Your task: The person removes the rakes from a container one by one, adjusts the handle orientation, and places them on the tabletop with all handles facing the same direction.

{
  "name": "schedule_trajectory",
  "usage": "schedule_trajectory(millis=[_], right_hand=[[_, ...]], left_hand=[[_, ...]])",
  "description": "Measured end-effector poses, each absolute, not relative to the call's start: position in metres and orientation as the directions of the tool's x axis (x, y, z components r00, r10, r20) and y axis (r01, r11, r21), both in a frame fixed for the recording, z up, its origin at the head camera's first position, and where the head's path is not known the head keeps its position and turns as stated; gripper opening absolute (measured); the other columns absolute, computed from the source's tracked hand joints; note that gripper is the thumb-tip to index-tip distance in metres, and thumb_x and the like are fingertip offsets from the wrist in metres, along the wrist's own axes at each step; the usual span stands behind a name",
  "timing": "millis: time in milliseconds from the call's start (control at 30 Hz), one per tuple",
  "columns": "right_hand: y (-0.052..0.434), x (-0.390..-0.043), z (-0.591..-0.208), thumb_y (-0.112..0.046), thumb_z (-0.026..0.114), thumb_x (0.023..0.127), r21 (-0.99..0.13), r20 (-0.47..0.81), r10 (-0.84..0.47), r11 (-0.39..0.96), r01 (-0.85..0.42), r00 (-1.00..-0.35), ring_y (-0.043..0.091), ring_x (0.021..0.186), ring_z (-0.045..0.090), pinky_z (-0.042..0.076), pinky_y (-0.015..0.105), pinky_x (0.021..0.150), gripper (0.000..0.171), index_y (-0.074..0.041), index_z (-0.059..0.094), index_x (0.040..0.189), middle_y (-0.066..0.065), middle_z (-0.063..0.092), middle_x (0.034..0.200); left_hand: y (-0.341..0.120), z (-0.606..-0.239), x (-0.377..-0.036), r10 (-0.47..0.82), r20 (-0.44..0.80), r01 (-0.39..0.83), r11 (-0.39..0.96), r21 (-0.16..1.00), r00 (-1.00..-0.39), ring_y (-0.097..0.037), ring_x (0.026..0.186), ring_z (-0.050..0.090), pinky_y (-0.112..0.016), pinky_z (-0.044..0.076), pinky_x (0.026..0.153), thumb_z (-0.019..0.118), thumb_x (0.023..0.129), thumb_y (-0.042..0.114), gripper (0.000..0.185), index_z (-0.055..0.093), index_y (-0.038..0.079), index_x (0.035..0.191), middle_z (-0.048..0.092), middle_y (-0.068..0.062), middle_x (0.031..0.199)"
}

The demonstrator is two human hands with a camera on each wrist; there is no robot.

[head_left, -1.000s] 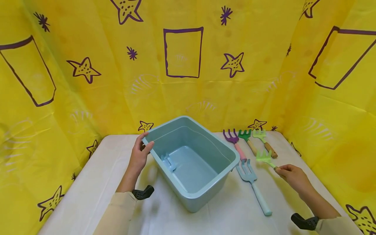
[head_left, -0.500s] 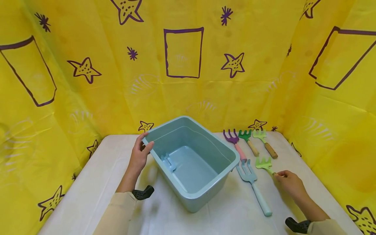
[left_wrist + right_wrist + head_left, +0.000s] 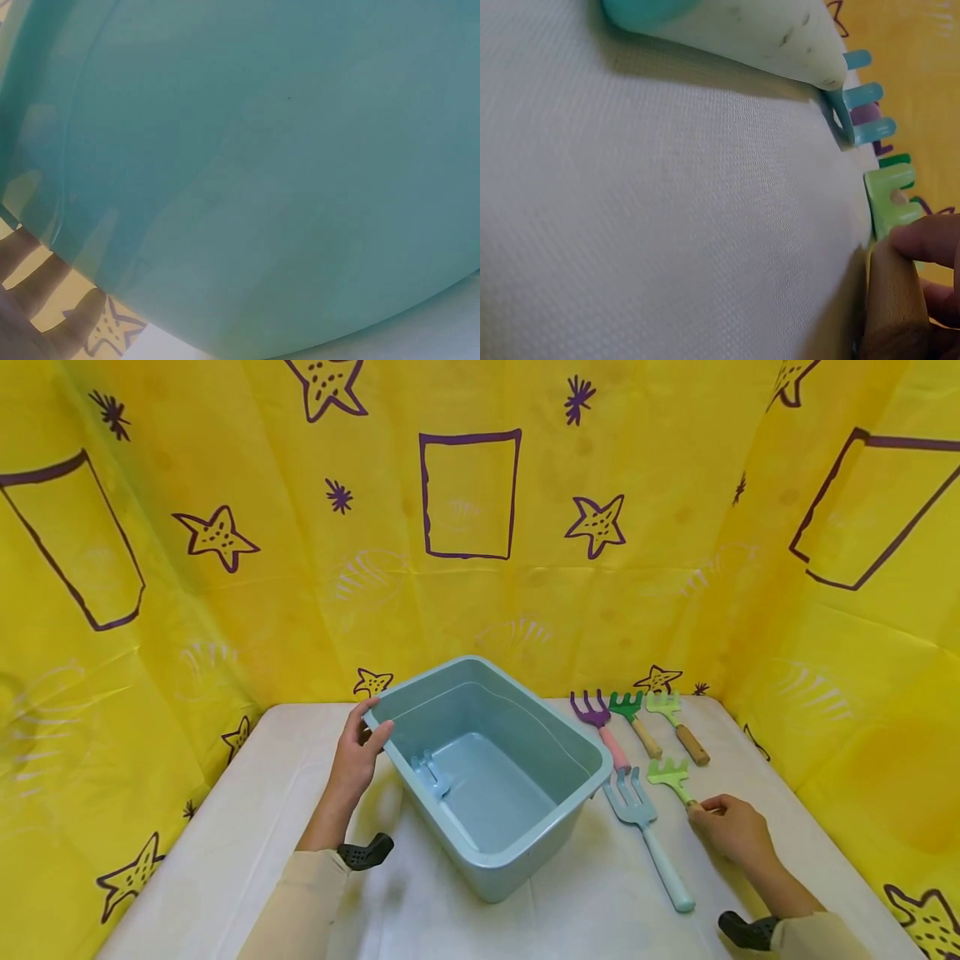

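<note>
Nearest the camera, head view: two cream sleeves, a black wrist mount on each. Right hand [image 3: 731, 833] lies low on the white table cover [image 3: 225, 860], fingers curled round the wooden handle of a light green rake [image 3: 670, 774]; the right wrist view confirms the thumb and fingers [image 3: 930, 241] pinching that handle just behind the green head. The rake lies flat on the cloth, tines pointing away from the person.

Just left of it, a pale blue fork [image 3: 645, 831] with a long mint handle, lying free, close beside the bin wall.

Centre: teal plastic bin [image 3: 525, 852], set at an angle, a small blue clip-like piece on its floor (cannot tell what it is). Left hand [image 3: 354, 758] grips the bin's far left corner, thumb hooked over the rim, fingers outside.

Farther back, three more tools in a row: purple fork [image 3: 596, 717], dark green rake [image 3: 632, 714], light green rake with wooden handle [image 3: 677, 724].

Behind: yellow backdrop [image 3: 225, 610] with purple stars.
</note>
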State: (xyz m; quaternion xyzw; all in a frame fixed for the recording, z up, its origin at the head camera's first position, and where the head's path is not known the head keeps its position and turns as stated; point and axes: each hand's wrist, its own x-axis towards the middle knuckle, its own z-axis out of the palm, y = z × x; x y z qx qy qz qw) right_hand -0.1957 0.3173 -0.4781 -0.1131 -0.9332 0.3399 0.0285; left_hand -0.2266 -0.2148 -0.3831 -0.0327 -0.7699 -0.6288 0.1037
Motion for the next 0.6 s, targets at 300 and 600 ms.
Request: schedule_trajectory(millis=[300, 600], right_hand=[[0.312, -0.196, -0.479, -0.026, 0.063, 0.091, -0.646, -0.029, 0.229, 0.739, 0.193, -0.973, 0.024, 0.068, 0.053, 0.043, 0.032, 0.053, 0.039, 0.011, 0.060, 0.101, 0.012, 0.059, 0.080], [0.312, -0.196, -0.477, -0.027, 0.063, 0.091, -0.633, -0.024, 0.221, 0.752, 0.186, -0.975, 0.025, 0.070, 0.054, 0.043, 0.031, 0.054, 0.039, 0.011, 0.060, 0.102, 0.013, 0.061, 0.081]], left_hand=[[-0.221, -0.400, -0.239, -0.086, 0.218, 0.199, 0.191, 0.961, -0.972, -0.039, 0.127, 0.042, -0.054, 0.038, 0.103, 0.055, 0.100, 0.028, 0.056, 0.032, 0.016, 0.149, 0.036, -0.016, 0.148], [-0.216, -0.384, -0.228, -0.081, 0.197, 0.178, 0.197, 0.964, -0.977, -0.041, 0.128, 0.040, -0.054, 0.038, 0.103, 0.053, 0.100, 0.022, 0.055, 0.030, 0.011, 0.149, 0.034, -0.019, 0.149]])
